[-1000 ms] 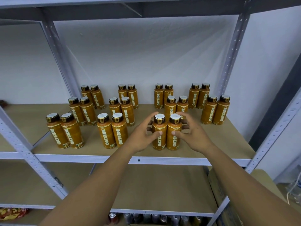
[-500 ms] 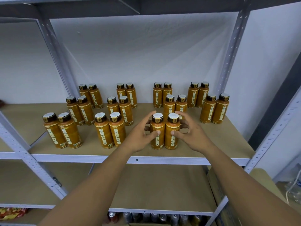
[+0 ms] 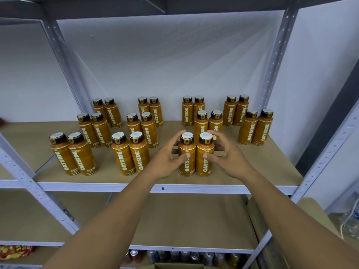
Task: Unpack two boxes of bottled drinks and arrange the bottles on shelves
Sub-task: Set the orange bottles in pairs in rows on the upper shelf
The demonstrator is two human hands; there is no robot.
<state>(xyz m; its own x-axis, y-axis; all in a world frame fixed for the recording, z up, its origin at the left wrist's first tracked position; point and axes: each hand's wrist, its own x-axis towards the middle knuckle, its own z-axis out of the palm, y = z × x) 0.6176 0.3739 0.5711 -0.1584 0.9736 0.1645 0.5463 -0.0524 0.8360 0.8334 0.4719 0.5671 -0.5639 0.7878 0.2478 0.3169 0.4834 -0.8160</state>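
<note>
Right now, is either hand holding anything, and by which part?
Left hand grips the left orange dark-capped bottle of the front pair at mid-body, thumb on its label; right hand likewise the right orange bottle.

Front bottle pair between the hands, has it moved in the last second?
No. The front bottle pair keeps its gap to the neighbouring pair and the shelf edge.

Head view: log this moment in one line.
left hand holds left Oatside bottle | right hand holds right Oatside bottle | both upright at shelf front
</note>
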